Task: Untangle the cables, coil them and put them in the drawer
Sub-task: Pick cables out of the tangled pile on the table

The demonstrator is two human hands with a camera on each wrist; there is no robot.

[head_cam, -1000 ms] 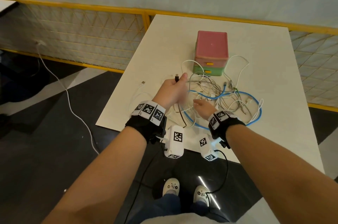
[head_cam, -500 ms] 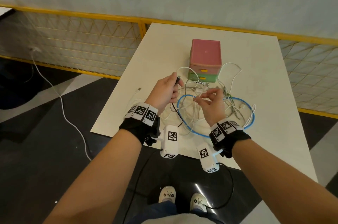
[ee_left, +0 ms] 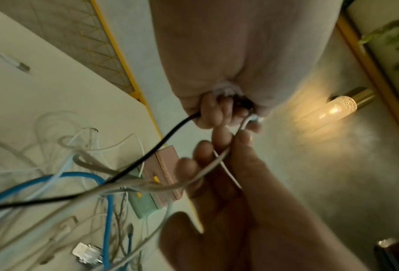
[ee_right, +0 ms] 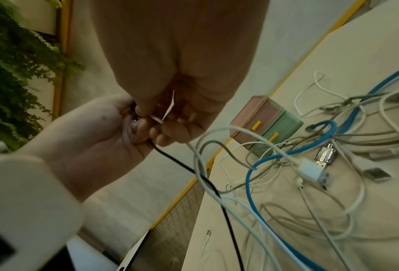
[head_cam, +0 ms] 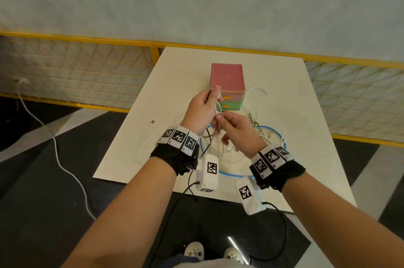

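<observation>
Cables (head_cam: pixel 260 136) lie tangled on the table (head_cam: pixel 290 114) at 6 o'clock of the drawer box (head_cam: pixel 227 84), seen from your head. Your left hand (head_cam: pixel 202 108) is closed round a black cable (ee_left: pixel 161 144) and a white cable (head_cam: pixel 217 110). From the right wrist, your right hand (ee_right: pixel 182 102) pinches that white cable.
</observation>
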